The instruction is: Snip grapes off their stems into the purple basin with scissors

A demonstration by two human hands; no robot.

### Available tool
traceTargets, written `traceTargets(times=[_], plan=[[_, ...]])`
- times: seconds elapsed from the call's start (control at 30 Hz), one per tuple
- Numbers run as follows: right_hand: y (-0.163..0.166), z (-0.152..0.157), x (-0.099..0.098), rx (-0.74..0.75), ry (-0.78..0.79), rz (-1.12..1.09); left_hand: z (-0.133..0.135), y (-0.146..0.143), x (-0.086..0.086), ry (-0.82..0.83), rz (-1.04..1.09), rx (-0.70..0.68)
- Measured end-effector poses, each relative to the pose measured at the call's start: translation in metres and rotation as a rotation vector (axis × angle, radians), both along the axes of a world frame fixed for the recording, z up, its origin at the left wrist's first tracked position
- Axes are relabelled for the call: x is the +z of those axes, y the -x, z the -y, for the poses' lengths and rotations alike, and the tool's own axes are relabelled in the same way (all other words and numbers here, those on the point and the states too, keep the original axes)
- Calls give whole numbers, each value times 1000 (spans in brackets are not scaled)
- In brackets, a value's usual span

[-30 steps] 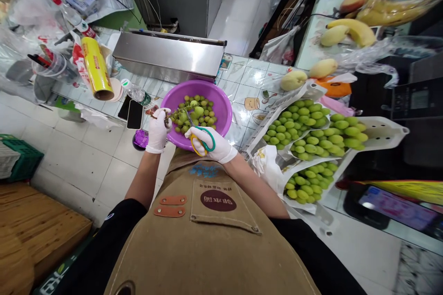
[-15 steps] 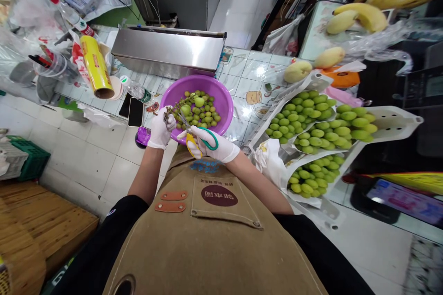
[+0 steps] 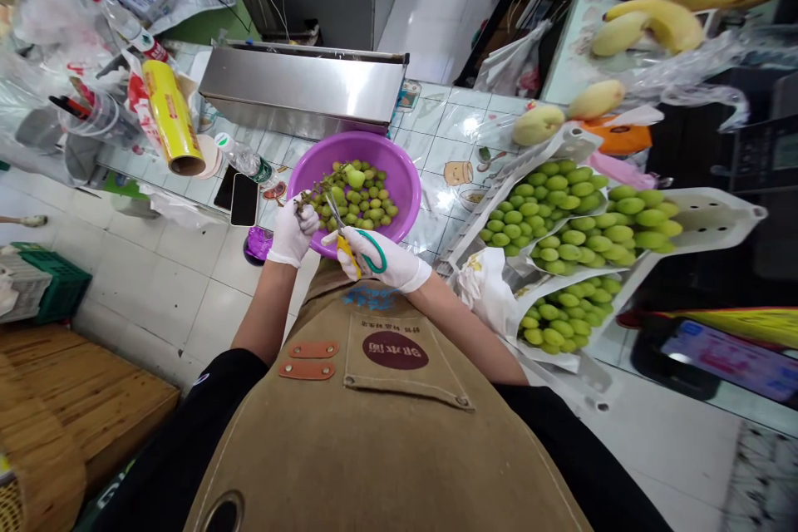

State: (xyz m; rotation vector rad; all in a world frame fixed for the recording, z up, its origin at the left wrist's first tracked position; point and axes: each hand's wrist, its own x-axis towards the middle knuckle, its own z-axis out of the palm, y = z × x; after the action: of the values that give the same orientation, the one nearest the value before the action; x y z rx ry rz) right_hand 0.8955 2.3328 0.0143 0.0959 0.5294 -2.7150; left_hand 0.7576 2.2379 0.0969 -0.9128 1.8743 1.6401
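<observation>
My left hand [image 3: 293, 230], in a white glove, is closed on a grape stem [image 3: 319, 189] that reaches over the purple basin [image 3: 408, 174], with a few green grapes still on it. In my gloved right hand [image 3: 392, 260] are scissors [image 3: 337, 213] with one yellow and one green handle loop. Their blades point up and left towards the stem and look slightly apart. Many loose green grapes [image 3: 372, 199] lie inside the basin. My fingers partly cover the scissor handles and the end of the stem.
A long metal box [image 3: 305, 87] stands behind the basin. To the left are a plastic bottle [image 3: 246, 160], a phone [image 3: 244, 199] and a yellow film roll [image 3: 169, 112]. On the right, a white crate [image 3: 716, 212] holds wrapped green grape bunches [image 3: 573, 233].
The scissors have turned a little more upright, and a grape near their blades no longer shows on the stem. My left hand has hardly moved.
</observation>
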Motion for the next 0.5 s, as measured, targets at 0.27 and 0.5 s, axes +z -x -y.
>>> traceTargets(times=[0.27,0.5], plan=[[9,-5,-2,39,207,86,-3,0,8,-78,48,35],[13,-1,-1,59,227,115,0,0,6,-87,46,23]])
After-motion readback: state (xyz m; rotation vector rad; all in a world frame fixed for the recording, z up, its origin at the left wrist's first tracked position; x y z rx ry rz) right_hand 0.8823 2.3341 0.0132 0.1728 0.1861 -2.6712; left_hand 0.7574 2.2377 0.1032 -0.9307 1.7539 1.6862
